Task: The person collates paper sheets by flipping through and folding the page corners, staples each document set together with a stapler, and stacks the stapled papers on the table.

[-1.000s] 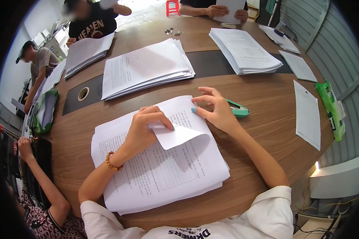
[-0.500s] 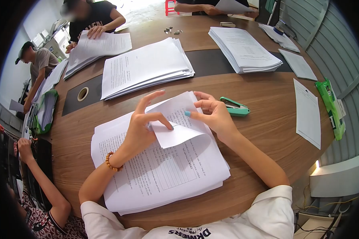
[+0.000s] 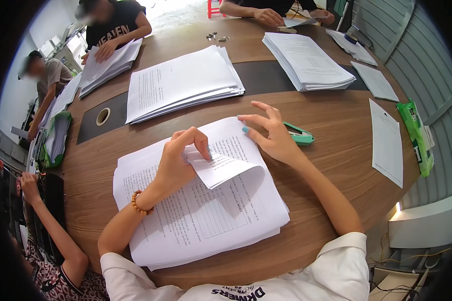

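A thick stack of printed sheets (image 3: 171,220) lies in front of me on the wooden table. My left hand (image 3: 183,153) pinches the folded-back corner of some paper sheets (image 3: 226,169), which curl over the stack. A beaded bracelet (image 3: 139,203) circles that wrist. My right hand (image 3: 271,133) has its fingers spread at the stack's far right corner, the fingertips at the paper's edge; whether they touch it I cannot tell. Just behind the right hand lies a green stapler (image 3: 301,135), partly covered by it.
More paper stacks lie across the table, one at centre (image 3: 186,83) and one at right (image 3: 309,62). A tape roll (image 3: 103,117) sits at left, a green packet (image 3: 416,138) at the right edge. Several people handle papers around the table; a co-worker's arm (image 3: 50,220) is at lower left.
My right hand has let go of the lifted sheet and opened. My left fingers have curled in around the folded corner. Across the table, a person's papers have come down.
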Motion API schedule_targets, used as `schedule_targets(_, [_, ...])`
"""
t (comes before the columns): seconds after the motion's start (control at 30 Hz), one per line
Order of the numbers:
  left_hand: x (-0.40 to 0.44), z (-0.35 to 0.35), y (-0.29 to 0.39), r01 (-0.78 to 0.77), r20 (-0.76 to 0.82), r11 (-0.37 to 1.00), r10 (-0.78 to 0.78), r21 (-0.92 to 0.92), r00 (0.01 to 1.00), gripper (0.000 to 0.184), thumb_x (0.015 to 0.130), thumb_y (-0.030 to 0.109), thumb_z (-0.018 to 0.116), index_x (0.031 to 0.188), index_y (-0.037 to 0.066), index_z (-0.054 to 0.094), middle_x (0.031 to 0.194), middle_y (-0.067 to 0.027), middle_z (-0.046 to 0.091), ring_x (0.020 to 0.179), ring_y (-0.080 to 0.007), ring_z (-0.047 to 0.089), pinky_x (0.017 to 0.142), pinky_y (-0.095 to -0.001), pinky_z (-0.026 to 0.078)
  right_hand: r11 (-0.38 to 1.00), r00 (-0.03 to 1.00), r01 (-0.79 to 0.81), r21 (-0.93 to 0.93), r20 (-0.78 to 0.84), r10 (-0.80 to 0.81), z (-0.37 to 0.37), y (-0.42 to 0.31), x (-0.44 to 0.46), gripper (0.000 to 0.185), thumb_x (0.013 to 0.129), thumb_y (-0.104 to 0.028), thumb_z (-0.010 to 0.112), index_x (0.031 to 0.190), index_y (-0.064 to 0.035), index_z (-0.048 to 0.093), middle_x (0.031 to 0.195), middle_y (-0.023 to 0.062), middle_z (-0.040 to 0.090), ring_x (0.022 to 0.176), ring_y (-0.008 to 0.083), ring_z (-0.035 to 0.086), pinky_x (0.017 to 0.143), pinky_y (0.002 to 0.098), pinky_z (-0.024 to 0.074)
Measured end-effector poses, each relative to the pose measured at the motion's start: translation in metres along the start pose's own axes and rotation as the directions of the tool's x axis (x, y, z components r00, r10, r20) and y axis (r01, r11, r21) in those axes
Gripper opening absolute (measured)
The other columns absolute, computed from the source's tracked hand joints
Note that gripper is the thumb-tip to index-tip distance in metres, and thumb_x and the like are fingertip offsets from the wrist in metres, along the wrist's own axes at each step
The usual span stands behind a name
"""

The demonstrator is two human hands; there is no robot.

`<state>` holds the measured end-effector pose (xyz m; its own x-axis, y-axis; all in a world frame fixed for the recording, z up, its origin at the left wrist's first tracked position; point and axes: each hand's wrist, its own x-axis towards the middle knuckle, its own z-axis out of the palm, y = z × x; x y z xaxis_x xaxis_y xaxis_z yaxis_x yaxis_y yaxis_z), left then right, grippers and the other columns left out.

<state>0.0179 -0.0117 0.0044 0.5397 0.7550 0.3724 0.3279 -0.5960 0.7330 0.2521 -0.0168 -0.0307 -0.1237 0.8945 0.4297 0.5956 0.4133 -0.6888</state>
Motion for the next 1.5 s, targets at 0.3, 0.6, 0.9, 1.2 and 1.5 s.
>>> schedule_targets(0.3, [0.001, 0.000, 0.005, -0.040, -0.005, 0.998, 0.040, 0.051, 0.999, 0.029, 0.054, -0.003, 0.072, 0.069, 0.006, 0.048, 0.071, -0.0010, 0.057, 0.074, -0.0151, 0.052, 0.072, -0.0262, 0.040, 0.995, 0.997, -0.004, 0.099, -0.074, 0.011, 0.001, -0.013, 0.007, 0.013, 0.070, -0.010, 0.066, 0.082, -0.0050, 0.064, 0.115, 0.0144, 0.049, 0.110, 0.0305, 0.041, 0.093, 0.0388, 0.0340])
schedule_targets(0.6, [0.001, 0.000, 0.007, -0.024, -0.013, 0.998, 0.025, 0.062, 1.000, 0.027, 0.055, -0.002, 0.071, 0.068, 0.005, 0.049, 0.070, -0.0006, 0.057, 0.072, -0.0148, 0.052, 0.069, -0.0250, 0.040, 0.980, 0.968, 0.196, -0.037, -0.154, -0.200, 0.003, -0.014, 0.020, 0.005, 0.073, -0.003, 0.061, 0.076, -0.0021, 0.064, 0.101, 0.0078, 0.059, 0.097, 0.0216, 0.051, 0.076, 0.0327, 0.0425])
schedule_targets(0.9, [0.001, 0.001, 0.007, -0.006, -0.024, 0.999, 0.007, 0.045, 1.000, 0.026, 0.051, 0.000, 0.072, 0.065, 0.005, 0.051, 0.069, -0.0004, 0.057, 0.074, -0.0156, 0.053, 0.070, -0.0253, 0.040, 0.845, 0.858, 0.343, -0.411, -0.230, -0.460, -0.002, -0.038, 0.017, 0.009, 0.070, -0.004, 0.064, 0.077, -0.0083, 0.066, 0.106, 0.0042, 0.055, 0.081, 0.0181, 0.056, 0.071, 0.0316, 0.0444])
schedule_targets(1.2, [-0.003, -0.005, -0.007, -0.182, 0.008, 0.973, 0.182, 0.145, 0.983, 0.028, 0.046, 0.001, 0.076, 0.064, 0.008, 0.055, 0.089, -0.0044, 0.062, 0.086, -0.0208, 0.053, 0.080, -0.0312, 0.041, 0.508, 0.927, -0.340, 0.791, 0.373, 0.039, -0.028, -0.062, 0.022, 0.015, 0.085, -0.011, 0.052, 0.093, -0.0059, 0.064, 0.083, 0.0081, 0.065, 0.072, 0.0133, 0.063, 0.056, 0.0227, 0.0488])
schedule_targets(1.5, [-0.001, -0.001, 0.004, -0.091, -0.033, 0.996, 0.091, -0.007, 0.995, 0.038, 0.053, 0.000, 0.076, 0.080, 0.008, 0.050, 0.067, -0.0005, 0.059, 0.075, -0.0133, 0.056, 0.071, -0.0266, 0.042, 0.992, 0.996, 0.074, -0.098, 0.050, -0.070, 0.000, -0.001, 0.017, 0.019, 0.075, -0.008, 0.061, 0.094, -0.0063, 0.064, 0.107, 0.0117, 0.054, 0.083, 0.0199, 0.058, 0.069, 0.0295, 0.0472])
